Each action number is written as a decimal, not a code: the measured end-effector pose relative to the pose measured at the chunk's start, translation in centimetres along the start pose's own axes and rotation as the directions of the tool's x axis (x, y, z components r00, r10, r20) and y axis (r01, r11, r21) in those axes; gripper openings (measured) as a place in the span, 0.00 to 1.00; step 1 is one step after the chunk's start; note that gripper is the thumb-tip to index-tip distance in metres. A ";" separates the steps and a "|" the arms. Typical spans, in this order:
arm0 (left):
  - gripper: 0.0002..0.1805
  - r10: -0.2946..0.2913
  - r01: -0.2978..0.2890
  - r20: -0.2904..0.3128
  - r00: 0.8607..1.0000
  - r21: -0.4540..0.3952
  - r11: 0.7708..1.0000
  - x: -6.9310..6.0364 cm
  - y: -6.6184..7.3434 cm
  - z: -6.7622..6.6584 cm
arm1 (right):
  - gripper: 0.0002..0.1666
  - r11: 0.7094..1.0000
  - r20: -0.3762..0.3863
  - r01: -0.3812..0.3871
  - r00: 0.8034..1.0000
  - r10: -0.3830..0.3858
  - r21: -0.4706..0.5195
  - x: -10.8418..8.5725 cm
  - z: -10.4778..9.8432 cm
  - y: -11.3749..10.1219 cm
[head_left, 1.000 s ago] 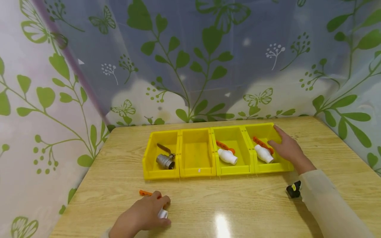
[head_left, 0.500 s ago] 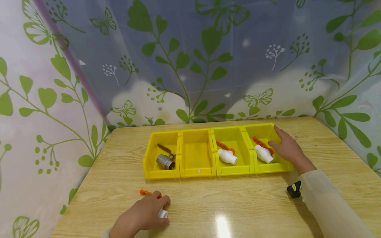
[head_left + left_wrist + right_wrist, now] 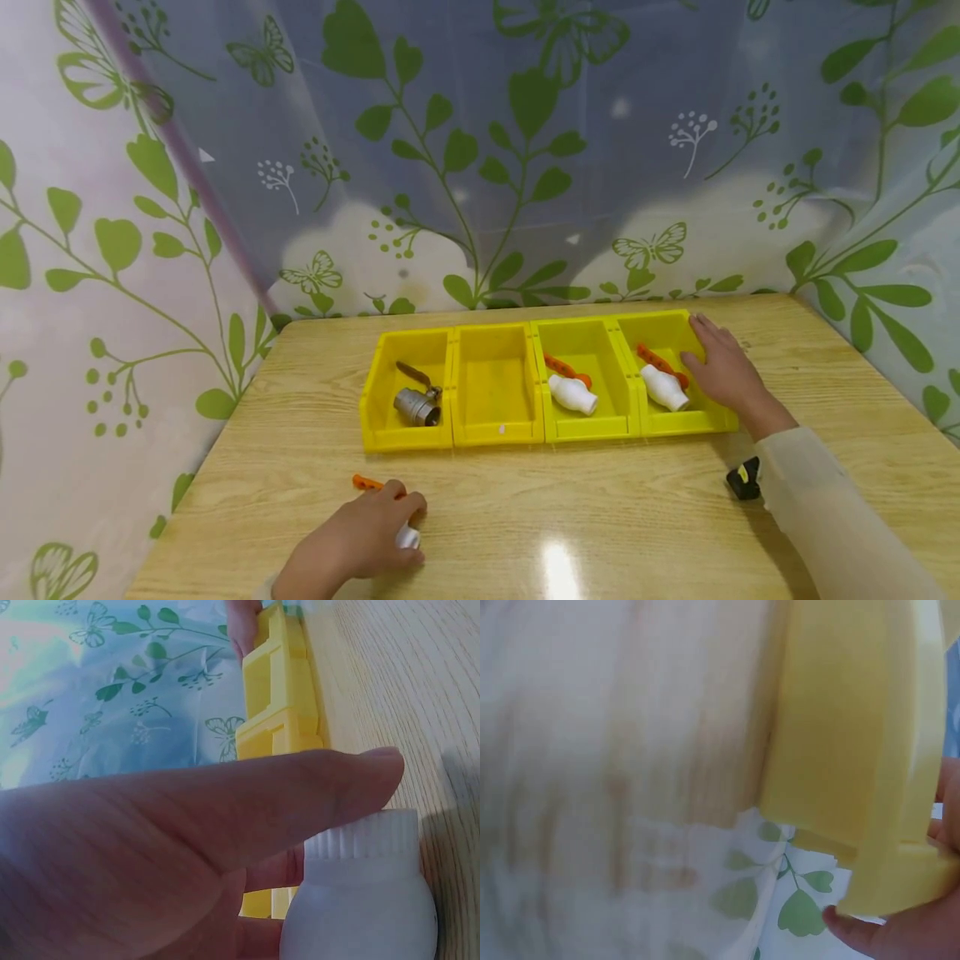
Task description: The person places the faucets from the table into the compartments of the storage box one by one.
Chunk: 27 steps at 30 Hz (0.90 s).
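On the near table my left hand (image 3: 367, 533) grips a white plastic ball valve (image 3: 408, 537), its orange lever (image 3: 367, 483) sticking out past the fingers. In the left wrist view the thumb lies along the ribbed end of the valve (image 3: 360, 900), with fingers behind it; the palm covers much of the body. My right hand (image 3: 723, 371) holds the right side wall of the rightmost yellow bin (image 3: 686, 423), thumb on the inner side and fingers outside. That bin contains another white valve (image 3: 664, 388) with an orange lever.
To its left, joined yellow bins hold a white valve (image 3: 573, 395) with an orange lever, nothing but a small white speck, and a metal valve (image 3: 417, 407) with a dark lever. A small black object (image 3: 744, 479) with a yellow mark sits by the right sleeve.
The right hand has shifted very slightly to the right along the bin wall. My left hand stays on the valve nearly in place, and the bins stand as before.
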<state>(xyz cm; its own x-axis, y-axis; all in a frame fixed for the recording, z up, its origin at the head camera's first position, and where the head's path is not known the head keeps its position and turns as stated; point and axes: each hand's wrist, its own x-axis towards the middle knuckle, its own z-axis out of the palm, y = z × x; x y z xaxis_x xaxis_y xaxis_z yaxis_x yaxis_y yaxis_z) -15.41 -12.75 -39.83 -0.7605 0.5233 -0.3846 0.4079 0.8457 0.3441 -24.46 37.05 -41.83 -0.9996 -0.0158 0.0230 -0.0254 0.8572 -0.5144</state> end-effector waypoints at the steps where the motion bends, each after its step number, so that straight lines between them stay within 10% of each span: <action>1: 0.21 0.000 0.000 0.002 1.000 -0.002 1.000 0.0 0.0 0.0 | 0.40 1.000 -0.005 0.008 1.000 -0.008 -0.006 0.0 0.0 0.0; 15: 0.23 0.015 -0.014 0.017 1.000 -0.005 1.000 0.0 0.1 -0.4 | 0.41 0.989 -0.045 0.014 0.999 -0.020 -0.147 0.1 0.3 -0.2; 27: 0.26 0.123 -0.123 -0.034 0.992 0.014 0.992 0.2 0.4 -1.0 | 0.42 0.996 -0.014 0.044 0.999 -0.045 -0.074 0.1 0.1 -0.2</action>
<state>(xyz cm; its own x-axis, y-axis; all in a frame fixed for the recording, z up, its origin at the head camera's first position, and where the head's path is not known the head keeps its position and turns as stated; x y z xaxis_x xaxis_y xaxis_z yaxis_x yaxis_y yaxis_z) -15.93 -12.41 -38.87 -0.7213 0.6194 -0.3100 0.5052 0.7766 0.3763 -24.59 36.83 -41.85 -0.9972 -0.0470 0.0578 -0.0680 0.8914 -0.4482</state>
